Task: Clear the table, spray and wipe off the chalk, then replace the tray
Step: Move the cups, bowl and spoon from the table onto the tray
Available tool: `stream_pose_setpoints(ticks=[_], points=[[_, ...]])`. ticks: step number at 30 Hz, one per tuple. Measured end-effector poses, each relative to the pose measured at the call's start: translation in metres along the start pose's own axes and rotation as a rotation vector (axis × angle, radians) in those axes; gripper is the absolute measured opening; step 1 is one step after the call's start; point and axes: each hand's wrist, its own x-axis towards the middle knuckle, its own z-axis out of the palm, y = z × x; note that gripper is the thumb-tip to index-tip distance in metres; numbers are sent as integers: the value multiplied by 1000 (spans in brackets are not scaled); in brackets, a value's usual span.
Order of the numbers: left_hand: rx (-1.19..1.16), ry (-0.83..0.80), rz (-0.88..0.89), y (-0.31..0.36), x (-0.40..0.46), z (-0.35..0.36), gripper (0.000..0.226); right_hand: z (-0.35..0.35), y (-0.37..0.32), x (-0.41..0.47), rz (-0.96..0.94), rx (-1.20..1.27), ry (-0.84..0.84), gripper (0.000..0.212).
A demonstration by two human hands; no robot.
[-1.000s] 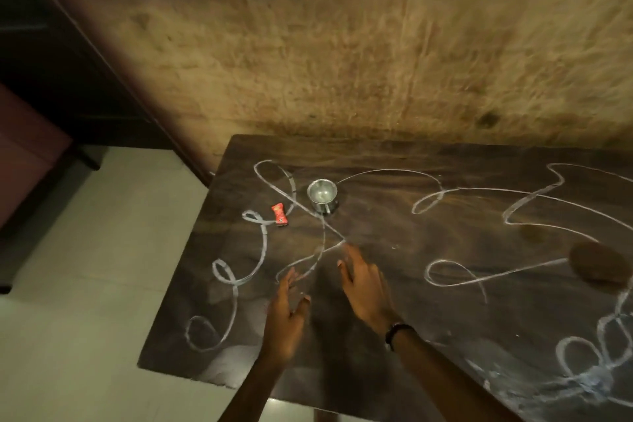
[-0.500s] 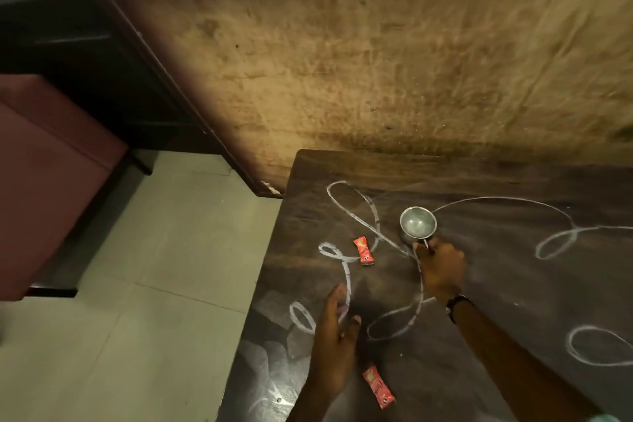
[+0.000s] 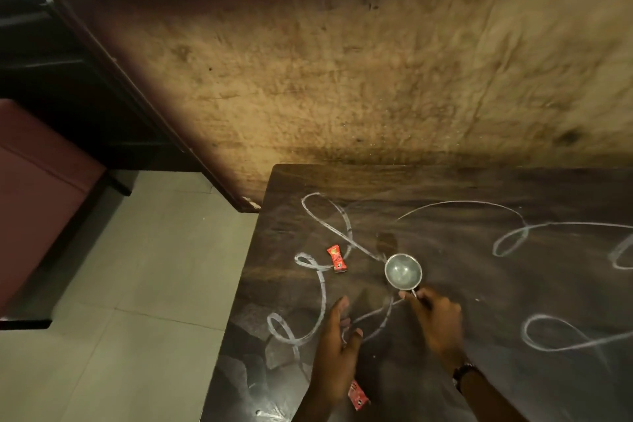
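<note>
- Clearing comes first, and the right hand (image 3: 436, 322) has started on it: its fingers (image 3: 409, 296) pinch the thin handle of the small steel cup (image 3: 403, 270), which sits on or just above the dark worktop (image 3: 479, 284) near its left end
- Left hand (image 3: 337, 346) hovers over the worktop near the front left corner, fingers loosely spread and holding nothing
- Two red sachets wait to be picked up: the far sachet (image 3: 336, 258) lies left of the cup on a chalk loop, and the near sachet (image 3: 358, 396) shows partly under the left wrist at the front edge
- Chalk scrawl (image 3: 322, 291) runs across the whole surface, none of it wiped; no tray, spray bottle or cloth is in view
- To do this step well, I would lift the cup straight up and keep it level, since a pinch on so slim a handle lets the bowl swing; whether it holds anything I cannot tell
- Dragging it would smear the chalk, so carry it off clear of the surface
- The free left hand is well placed to gather the near sachet, then the far one, so the surface ends up bare before any spraying
</note>
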Motion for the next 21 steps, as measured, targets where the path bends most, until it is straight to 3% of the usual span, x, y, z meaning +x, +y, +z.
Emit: stream_pose_setpoints(ticks=[8, 10, 11, 14, 21], points=[[64, -59, 55, 37, -32, 67, 54, -72, 58, -58, 74, 93, -36, 36], [87, -83, 82, 52, -42, 88, 53, -97, 68, -64, 79, 80, -13, 22], [89, -94, 89, 60, -47, 98, 53, -111, 72, -65, 65, 67, -9, 16], [71, -103, 121, 83, -62, 131, 51, -154, 78, -69, 37, 29, -41, 31], [60, -198, 149, 134, -94, 213, 55, -263, 81, -79, -91, 79, 50, 25]])
